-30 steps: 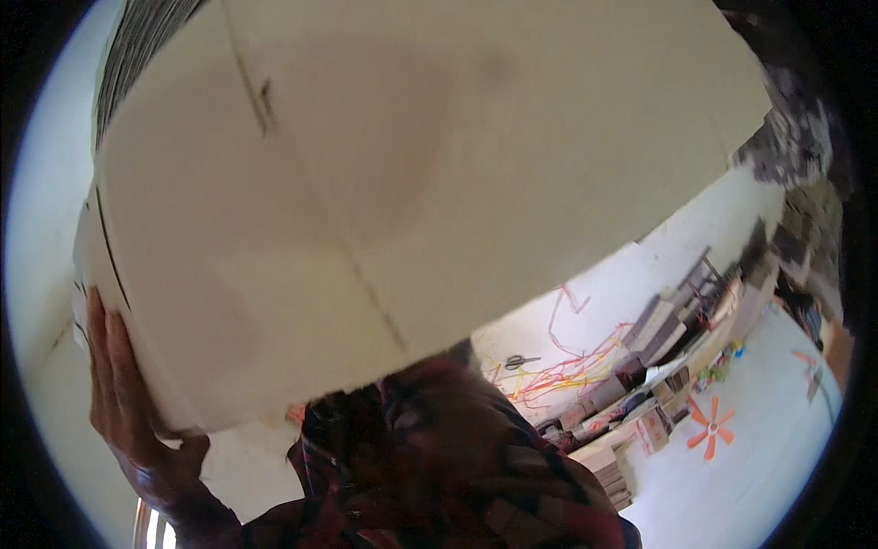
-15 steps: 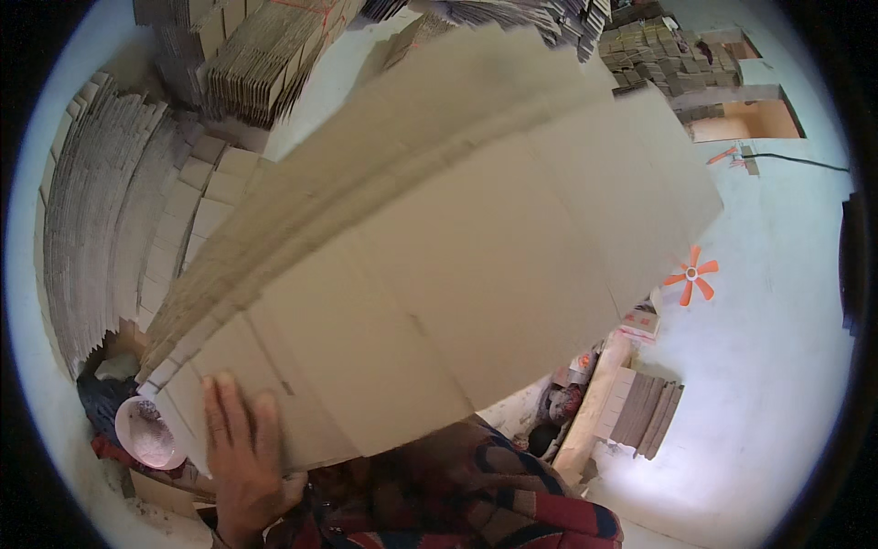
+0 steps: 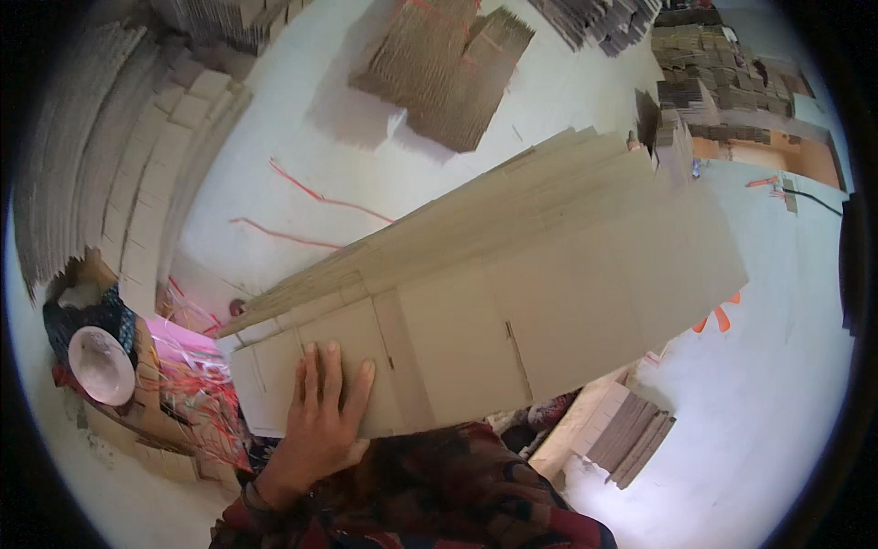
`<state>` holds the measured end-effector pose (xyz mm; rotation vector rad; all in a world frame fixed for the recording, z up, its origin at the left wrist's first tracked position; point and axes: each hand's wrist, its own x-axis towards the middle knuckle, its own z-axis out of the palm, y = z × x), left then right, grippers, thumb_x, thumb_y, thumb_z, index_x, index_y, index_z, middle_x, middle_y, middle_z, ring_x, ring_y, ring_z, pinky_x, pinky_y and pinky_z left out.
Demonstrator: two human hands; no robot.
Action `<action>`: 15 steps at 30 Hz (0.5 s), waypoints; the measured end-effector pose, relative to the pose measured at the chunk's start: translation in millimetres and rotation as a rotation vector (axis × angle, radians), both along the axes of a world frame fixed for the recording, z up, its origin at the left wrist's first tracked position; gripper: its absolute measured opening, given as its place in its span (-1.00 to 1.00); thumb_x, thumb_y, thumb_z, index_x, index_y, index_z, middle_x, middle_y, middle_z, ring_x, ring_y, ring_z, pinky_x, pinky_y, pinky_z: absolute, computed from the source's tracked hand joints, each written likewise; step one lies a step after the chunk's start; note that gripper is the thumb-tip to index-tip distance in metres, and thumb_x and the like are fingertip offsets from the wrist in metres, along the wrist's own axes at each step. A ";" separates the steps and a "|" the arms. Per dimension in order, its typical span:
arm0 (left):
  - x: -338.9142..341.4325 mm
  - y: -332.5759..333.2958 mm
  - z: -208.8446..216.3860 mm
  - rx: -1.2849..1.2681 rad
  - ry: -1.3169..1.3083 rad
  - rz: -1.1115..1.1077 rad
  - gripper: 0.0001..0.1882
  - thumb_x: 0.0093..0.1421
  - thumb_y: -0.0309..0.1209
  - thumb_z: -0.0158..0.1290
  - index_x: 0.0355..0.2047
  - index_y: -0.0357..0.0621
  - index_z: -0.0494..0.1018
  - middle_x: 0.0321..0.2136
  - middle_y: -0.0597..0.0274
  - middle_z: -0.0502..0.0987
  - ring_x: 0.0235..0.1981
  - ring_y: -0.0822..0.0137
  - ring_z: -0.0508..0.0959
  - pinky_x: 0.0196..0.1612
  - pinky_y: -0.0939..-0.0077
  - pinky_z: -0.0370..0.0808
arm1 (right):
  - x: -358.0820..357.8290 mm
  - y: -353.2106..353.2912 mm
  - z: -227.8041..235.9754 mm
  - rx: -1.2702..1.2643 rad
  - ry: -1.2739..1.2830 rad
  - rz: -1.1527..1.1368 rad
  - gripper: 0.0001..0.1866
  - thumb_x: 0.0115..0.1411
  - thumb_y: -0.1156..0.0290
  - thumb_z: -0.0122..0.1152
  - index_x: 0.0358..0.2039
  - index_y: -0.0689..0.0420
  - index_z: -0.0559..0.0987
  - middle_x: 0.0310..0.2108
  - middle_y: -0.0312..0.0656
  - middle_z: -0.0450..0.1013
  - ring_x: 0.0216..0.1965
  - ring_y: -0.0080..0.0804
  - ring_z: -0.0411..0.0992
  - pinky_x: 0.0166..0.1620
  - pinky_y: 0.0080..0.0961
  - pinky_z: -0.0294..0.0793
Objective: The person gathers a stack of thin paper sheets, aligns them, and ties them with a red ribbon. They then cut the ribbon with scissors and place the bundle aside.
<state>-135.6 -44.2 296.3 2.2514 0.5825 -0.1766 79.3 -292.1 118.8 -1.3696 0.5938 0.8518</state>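
A thick stack of flat brown cardboard sheets slants across the middle in front of me, its layered edges facing away and its far end reaching to the right. My left hand lies on the near left part of the top sheet, fingers stretched out and pressed flat on it. Slots and fold lines cross that sheet. My right hand does not show; the cardboard hides the space beneath and behind it. Several layers fan apart along the far side.
Tall cardboard stacks stand at the left, and a tied bundle sits on the floor farther off. Red strapping lies on the floor. A pale pink bowl is at lower left. Some cardboard pieces rest at lower right.
The cardboard stack has come down and to the right, uncovering floor, the tied bundle and red strapping. My left hand has moved right with it, still flat on top.
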 end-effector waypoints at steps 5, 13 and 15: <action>27.3 -28.6 -76.7 -0.197 -0.072 0.124 0.10 -0.38 -0.28 0.31 0.21 -0.29 0.02 0.20 -0.36 -0.03 0.20 -0.29 0.08 0.18 0.04 0.18 | 44.1 -14.8 -57.3 -0.051 -0.020 0.112 -0.51 0.22 0.13 -0.05 0.03 0.23 0.35 -0.03 -0.05 0.37 -0.04 -0.22 0.37 0.00 -0.24 0.39; 13.6 -55.5 -219.6 -0.656 0.066 0.436 0.14 -0.39 -0.38 0.23 0.27 -0.18 -0.08 0.25 -0.18 -0.02 0.25 -0.03 0.10 0.21 0.29 0.15 | 96.0 41.8 -214.0 0.187 -0.089 0.338 -0.49 0.22 0.13 -0.05 0.05 0.25 0.33 0.01 -0.03 0.35 0.00 -0.21 0.35 0.04 -0.24 0.37; -11.6 -67.1 -295.4 -0.540 -0.040 0.526 0.16 -0.38 -0.42 0.24 0.28 -0.14 -0.10 0.25 -0.14 0.02 0.26 0.13 0.10 0.21 0.39 0.13 | 85.3 85.1 -262.3 0.011 -0.015 0.417 -0.43 0.21 0.14 -0.02 0.09 0.32 0.28 0.03 -0.02 0.33 0.04 -0.19 0.32 0.09 -0.26 0.30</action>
